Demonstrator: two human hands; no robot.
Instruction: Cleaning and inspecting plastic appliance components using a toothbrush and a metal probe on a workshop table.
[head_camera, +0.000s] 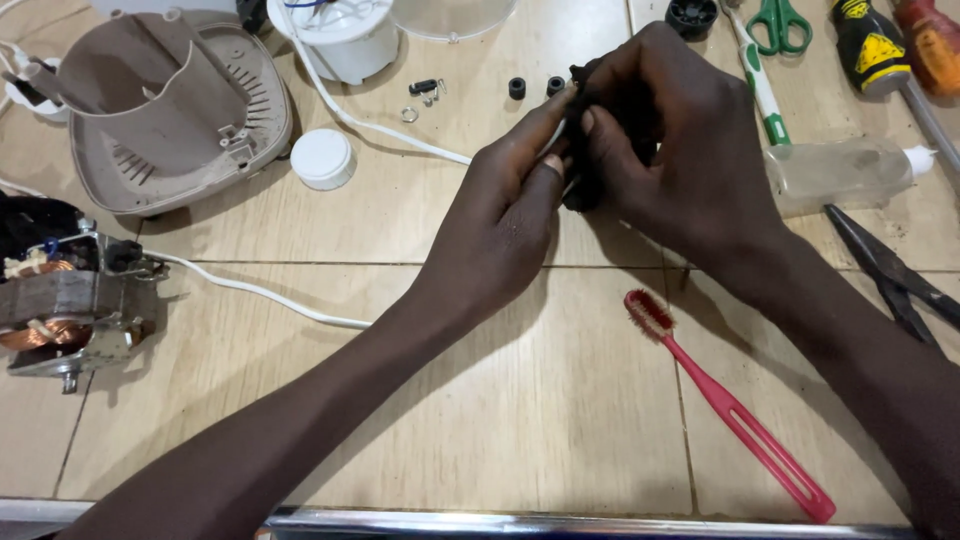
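Both hands meet over the tiled surface, gripping one small black part (578, 190) between them. My left hand (505, 215) pinches its left side with thumb and fingertips. My right hand (670, 150) wraps over its top and right side, hiding most of it. What kind of part it is cannot be told. A red toothbrush (730, 408) lies just below my right wrist, and a clear plastic squeeze bottle (845, 172) rests right of my right hand.
A beige appliance housing (170, 110) and a white round cap (322, 158) lie at upper left. An electric motor with copper windings (65, 300) sits at left, its white cable (260, 292) trailing across. Small black bushings (517, 88), green scissors (780, 22), screwdrivers (870, 50) and pliers (890, 272) surround.
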